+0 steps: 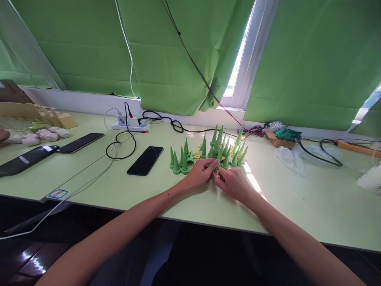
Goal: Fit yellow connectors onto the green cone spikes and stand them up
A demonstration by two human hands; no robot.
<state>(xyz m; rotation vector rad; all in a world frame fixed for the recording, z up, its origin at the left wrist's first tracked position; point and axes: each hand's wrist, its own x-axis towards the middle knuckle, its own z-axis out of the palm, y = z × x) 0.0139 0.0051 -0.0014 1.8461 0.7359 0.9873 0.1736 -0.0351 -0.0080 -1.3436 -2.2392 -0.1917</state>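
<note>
My left hand is closed around a green pointed cone, its tip pointing up. Close beside it, my right hand has its fingers pinched at the cone's lower end, on a small yellow piece; the fingers partly hide the contact. Several more green cones stand upright to the left of my hands. A denser cluster of the same green cones stands behind and to the right. Small yellow pieces lie scattered among them.
A black phone lies left of the cones; two dark phones lie farther left. Behind are a power strip and looped black cable. Clear plastic bags and a small box sit right. Another person's hand shows at left.
</note>
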